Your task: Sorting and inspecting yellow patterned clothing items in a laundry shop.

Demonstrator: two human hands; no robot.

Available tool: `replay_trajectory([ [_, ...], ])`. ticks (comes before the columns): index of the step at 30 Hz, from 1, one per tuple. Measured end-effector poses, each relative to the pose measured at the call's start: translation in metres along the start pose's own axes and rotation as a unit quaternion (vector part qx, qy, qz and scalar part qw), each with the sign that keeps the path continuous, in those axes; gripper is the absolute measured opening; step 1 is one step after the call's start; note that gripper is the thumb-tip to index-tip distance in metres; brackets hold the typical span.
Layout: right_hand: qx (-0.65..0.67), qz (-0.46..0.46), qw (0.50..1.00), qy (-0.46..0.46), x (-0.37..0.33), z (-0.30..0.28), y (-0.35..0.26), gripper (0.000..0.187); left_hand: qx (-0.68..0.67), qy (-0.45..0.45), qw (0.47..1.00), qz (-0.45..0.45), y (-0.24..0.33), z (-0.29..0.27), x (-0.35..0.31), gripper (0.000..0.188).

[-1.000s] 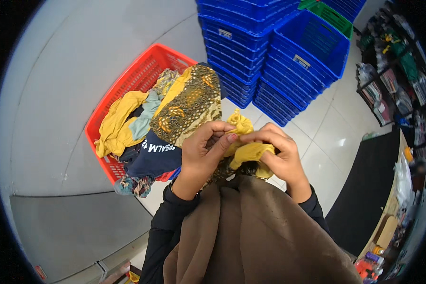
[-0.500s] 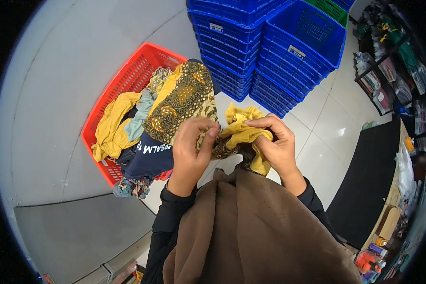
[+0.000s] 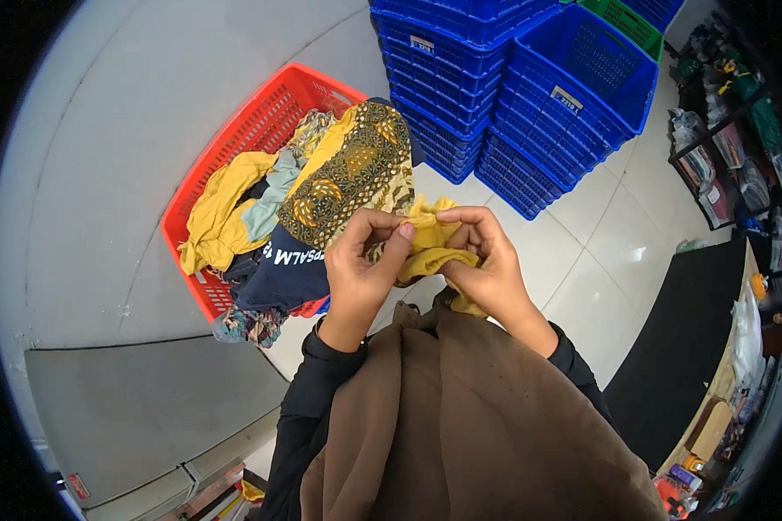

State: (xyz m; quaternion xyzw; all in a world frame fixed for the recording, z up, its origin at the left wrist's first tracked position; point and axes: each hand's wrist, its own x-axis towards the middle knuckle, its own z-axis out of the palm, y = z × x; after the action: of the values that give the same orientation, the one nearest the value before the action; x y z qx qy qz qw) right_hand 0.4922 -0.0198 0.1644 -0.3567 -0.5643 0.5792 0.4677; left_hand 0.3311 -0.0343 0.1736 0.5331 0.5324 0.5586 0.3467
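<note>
At the centre of the frame, my left hand (image 3: 361,260) and right hand (image 3: 493,273) are pinching a soft, crumpled yellow cloth (image 3: 434,233), its loose folds bunching between them. Dark, ornately patterned fabric (image 3: 343,187) is lying across the latticed red plastic basket (image 3: 181,189) at upper left; ribbed blue crates (image 3: 530,161) are standing stacked at upper right.

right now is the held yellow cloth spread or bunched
Bunched, not spread: the yellow cloth gathers in folds between the left hand and right hand.
</note>
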Motion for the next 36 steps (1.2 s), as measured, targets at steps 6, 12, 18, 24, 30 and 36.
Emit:
replay_trajectory([
  [6, 0.150, 0.076, 0.986, -0.019, 0.008, 0.001, 0.011, 0.029, -0.001, -0.041, 0.999, -0.032, 0.004, -0.001, -0.007, 0.010],
  [12, 0.127, 0.062, 0.990, -0.001, 0.007, 0.008, 0.014, 0.025, 0.099, -0.013, 0.992, 0.072, -0.009, 0.003, -0.010, 0.018],
  [18, -0.303, -0.120, 0.942, -0.081, -0.012, -0.006, 0.020, 0.029, 0.032, 0.108, 0.973, 0.203, -0.010, -0.019, 0.001, 0.017],
  [24, -0.281, -0.146, 0.917, -0.241, -0.020, -0.033, 0.023, 0.030, 0.017, 0.021, 0.938, 0.345, 0.027, -0.054, 0.002, 0.014],
  [30, -0.137, -0.204, 0.961, -0.124, 0.021, -0.039, 0.001, 0.022, -0.095, -0.255, 0.848, 0.454, 0.055, -0.046, 0.015, 0.010],
  [36, -0.242, -0.326, 0.873, -0.271, 0.071, -0.032, 0.005, 0.023, -0.091, -0.331, 0.806, 0.482, 0.066, -0.057, 0.005, 0.015],
])
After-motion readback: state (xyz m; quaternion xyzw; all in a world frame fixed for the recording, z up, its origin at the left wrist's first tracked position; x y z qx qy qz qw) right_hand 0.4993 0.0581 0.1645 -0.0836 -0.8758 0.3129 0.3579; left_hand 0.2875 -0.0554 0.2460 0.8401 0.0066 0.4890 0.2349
